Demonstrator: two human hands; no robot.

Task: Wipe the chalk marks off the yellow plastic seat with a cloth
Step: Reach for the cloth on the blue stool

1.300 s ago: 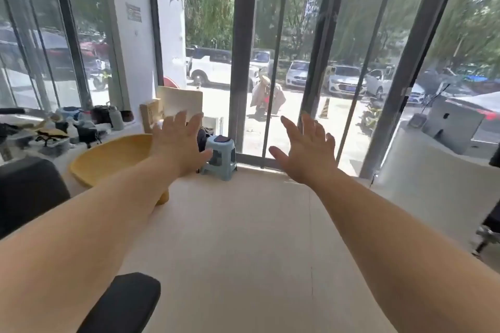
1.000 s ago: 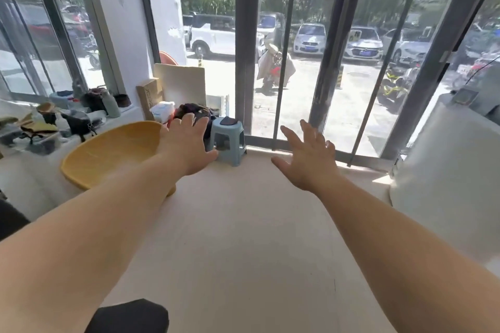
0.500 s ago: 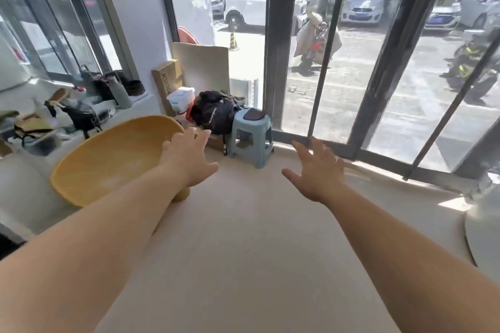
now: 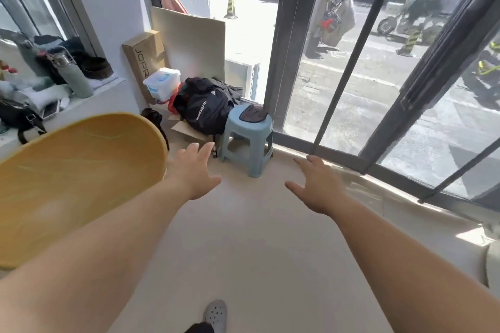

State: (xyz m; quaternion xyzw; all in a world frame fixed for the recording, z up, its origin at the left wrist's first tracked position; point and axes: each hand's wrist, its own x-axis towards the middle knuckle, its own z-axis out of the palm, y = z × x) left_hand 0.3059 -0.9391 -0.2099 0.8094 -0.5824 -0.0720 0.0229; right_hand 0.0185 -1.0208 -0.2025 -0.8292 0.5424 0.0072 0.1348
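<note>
Down at the window corner on the head view, my picture had dipped and closed in over the last second: the yellow seat (image 4: pixel 75 178) filled the left side far more than before, and the stool (image 4: pixel 249 140) had come up from the distance to just past my reach. Both arms had come down with it. The left hand (image 4: pixel 193 173) hung beside the seat's rim, fingers straight and spread, holding nothing. The right hand (image 4: pixel 316 186) was the same, splayed and empty, over bare floor near the window track.

A dark cloth (image 4: pixel 253 113), or what looked like one, lay on top of the stool, untouched. I judged I was heading for it, so the wiping had not begun. Pale streaks (image 4: pixel 100 135) showed across the seat's hollow, probably the chalk.

A grey shoe (image 4: pixel 215 315) showed at the bottom edge.

For writing, the black bag (image 4: pixel 205 108) behind the stool read "adidas" in white. The cardboard box (image 4: pixel 147 59) against the wall read "JOPR", the rest hidden behind a plastic tub (image 4: pixel 162 82). The tub's blue lid label was too small to read.
</note>
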